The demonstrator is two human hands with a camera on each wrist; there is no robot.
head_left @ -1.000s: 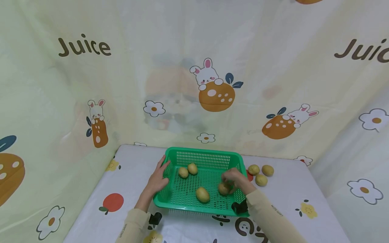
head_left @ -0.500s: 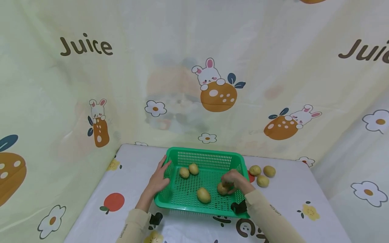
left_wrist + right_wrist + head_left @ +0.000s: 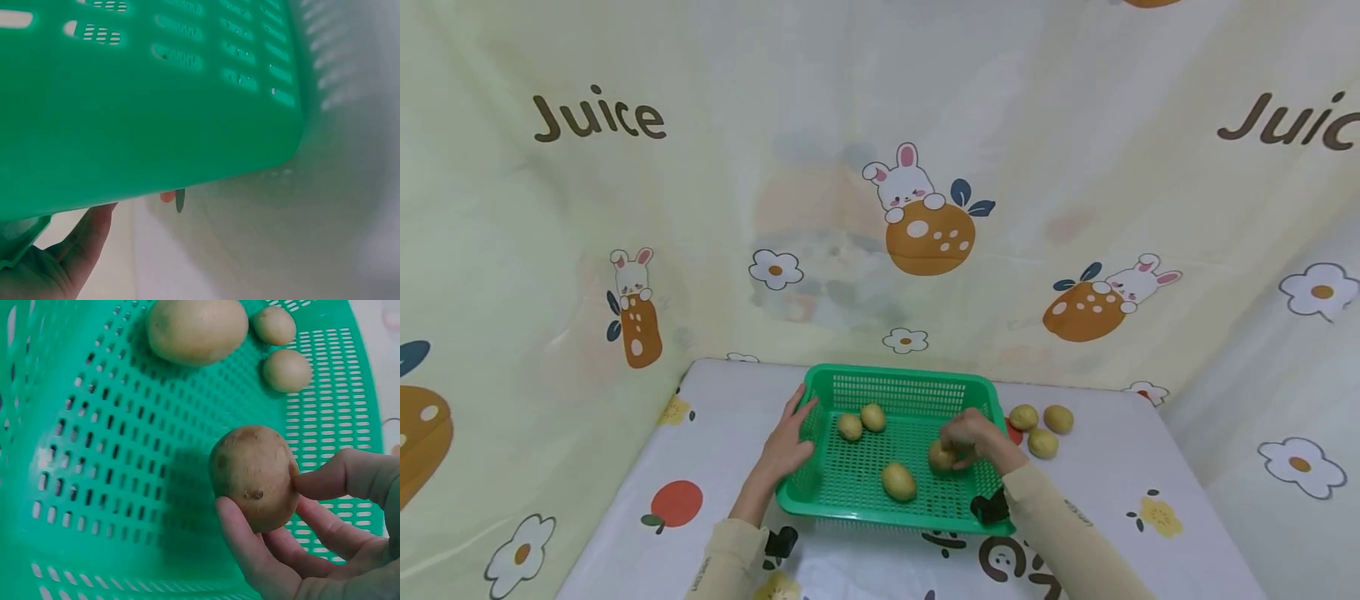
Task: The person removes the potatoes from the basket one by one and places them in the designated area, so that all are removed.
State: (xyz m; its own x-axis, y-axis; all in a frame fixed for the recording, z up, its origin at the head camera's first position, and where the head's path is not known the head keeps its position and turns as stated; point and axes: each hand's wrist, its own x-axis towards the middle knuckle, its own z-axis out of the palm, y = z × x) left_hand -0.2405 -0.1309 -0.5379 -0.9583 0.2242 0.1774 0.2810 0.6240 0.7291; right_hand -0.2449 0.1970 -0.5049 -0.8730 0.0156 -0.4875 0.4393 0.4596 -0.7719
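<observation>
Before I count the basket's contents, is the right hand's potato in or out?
In: the right hand grips the potato, with the green basket around it.

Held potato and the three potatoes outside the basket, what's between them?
In the head view, the right hand and the right wall of the green basket lie between the held potato and the three potatoes.

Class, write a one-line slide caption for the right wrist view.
The right hand grips a potato within a green basket that holds three other potatoes.
</observation>
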